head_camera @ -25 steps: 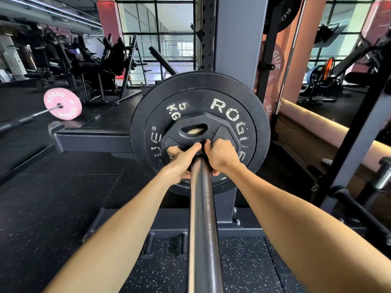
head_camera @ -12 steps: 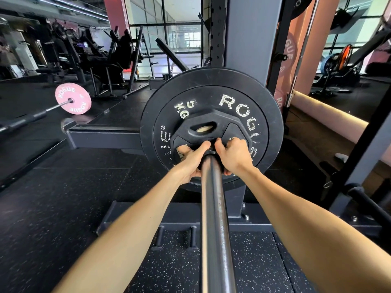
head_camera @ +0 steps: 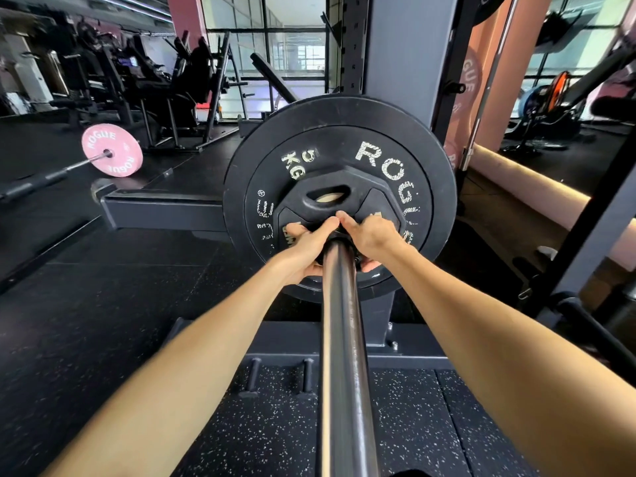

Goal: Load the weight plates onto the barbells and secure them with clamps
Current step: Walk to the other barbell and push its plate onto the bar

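A steel barbell sleeve (head_camera: 340, 321) runs away from me to a black Rogue 5 kg plate (head_camera: 344, 132). A smaller black many-sided plate (head_camera: 327, 182) with a grip slot sits in front of it on the same sleeve. My left hand (head_camera: 306, 246) and my right hand (head_camera: 371, 235) meet at the hub, one on each side of the bar, thumbs almost touching on top. Their fingers curl round a dark clamp (head_camera: 339, 234) on the sleeve, pressed against the small plate. The hands hide most of the clamp.
A pink Rogue plate (head_camera: 112, 154) sits on another barbell at the left. The grey rack upright (head_camera: 402, 46) rises behind the plates, with its base beam (head_camera: 161, 208) to the left. A dark bar (head_camera: 592, 332) juts out at the right. Speckled rubber flooring (head_camera: 413, 425) lies below.
Both hands stay at the hub round the clamp. My view has drifted a little, so the plates sit further right and higher in the frame.
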